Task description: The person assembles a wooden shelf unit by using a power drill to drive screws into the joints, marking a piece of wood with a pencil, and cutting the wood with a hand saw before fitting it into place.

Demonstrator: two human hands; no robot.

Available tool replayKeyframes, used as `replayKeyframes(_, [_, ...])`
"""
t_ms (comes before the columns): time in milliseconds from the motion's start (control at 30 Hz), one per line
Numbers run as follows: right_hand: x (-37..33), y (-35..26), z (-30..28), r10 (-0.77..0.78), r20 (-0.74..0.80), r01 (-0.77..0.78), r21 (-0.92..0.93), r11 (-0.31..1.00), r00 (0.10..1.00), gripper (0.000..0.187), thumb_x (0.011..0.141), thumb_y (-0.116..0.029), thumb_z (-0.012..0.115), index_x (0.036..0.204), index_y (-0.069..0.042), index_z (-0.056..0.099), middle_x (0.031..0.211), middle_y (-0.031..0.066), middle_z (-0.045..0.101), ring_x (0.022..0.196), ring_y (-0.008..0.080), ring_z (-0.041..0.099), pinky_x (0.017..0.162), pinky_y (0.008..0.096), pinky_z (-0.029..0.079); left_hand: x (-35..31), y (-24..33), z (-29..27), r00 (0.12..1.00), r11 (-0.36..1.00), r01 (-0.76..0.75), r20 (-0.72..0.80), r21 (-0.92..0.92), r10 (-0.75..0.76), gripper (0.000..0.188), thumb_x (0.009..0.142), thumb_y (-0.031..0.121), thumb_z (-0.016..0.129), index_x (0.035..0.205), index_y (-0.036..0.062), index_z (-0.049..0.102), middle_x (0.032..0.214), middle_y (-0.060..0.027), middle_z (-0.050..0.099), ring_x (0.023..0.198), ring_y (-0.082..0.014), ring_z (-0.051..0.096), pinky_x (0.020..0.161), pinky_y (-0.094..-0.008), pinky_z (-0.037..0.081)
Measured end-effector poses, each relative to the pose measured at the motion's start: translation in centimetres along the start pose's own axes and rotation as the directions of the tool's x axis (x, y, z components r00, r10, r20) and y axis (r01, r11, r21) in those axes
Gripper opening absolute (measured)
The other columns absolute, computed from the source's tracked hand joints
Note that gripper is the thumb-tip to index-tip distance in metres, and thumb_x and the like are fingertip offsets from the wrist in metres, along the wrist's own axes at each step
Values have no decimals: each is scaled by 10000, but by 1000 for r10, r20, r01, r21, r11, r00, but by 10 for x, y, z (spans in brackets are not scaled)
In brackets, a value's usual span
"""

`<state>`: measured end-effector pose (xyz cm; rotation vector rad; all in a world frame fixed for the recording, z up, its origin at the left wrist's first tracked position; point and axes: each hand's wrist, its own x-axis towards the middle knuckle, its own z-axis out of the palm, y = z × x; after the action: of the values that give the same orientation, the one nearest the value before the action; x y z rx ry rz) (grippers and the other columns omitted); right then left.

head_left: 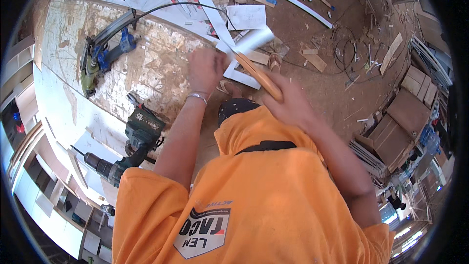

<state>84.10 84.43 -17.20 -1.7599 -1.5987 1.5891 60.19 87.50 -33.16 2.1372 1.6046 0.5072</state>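
My right hand (290, 100) is wrapped round the wooden handle (259, 76) of a tool. At the handle's far end is a pale, shiny part (254, 41), smeared by motion, so I cannot make out the tool's kind. My left hand (205, 68) is at the worn tabletop's right edge with its fingers curled in; what they hold, if anything, is hidden. Just past both hands, a long white strip (217, 22) slants down toward the tool. An angled white piece (242, 77) shows below the tool's tip, above my feet.
On the worn tabletop (58, 24) lie a blue-and-green nail gun (105, 56) with a black hose and a dark green power tool (144, 127). A drill (105, 166) is nearer me. White offcuts (246, 17) and wood scraps litter the floor. Cardboard boxes (408, 112) stand at right.
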Motion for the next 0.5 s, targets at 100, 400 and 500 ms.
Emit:
replayKeyframes(100, [-46, 0, 5, 185, -45, -180, 104, 978, 982, 609, 843, -125, 622, 1436, -18, 529, 943, 259, 694, 848, 364, 711, 770, 395, 549, -2, 20, 4, 986, 992, -128, 103, -21, 130, 147, 895, 204, 691, 886, 80, 612, 875, -88, 591, 899, -289, 583, 852, -444, 418])
replayKeyframes(400, [-11, 5, 27, 79, -185, -72, 40, 997, 980, 634, 795, -104, 633, 1414, 3, 549, 939, 252, 712, 799, 373, 733, 747, 367, 567, 1, 28, 5, 999, 999, 33, 40, -36, -32, 173, 940, 225, 649, 883, 71, 595, 893, -110, 596, 930, -310, 577, 875, -446, 424])
replayKeyframes(500, [11, -5, 23, -98, -200, 99, -9, 995, 975, 624, 799, -128, 648, 1404, -2, 560, 966, 261, 714, 855, 421, 721, 792, 421, 575, 2, 30, 5, 991, 991, 132, -37, -10, -132, 178, 947, 229, 642, 895, 64, 599, 899, -125, 601, 926, -330, 577, 866, -459, 428])
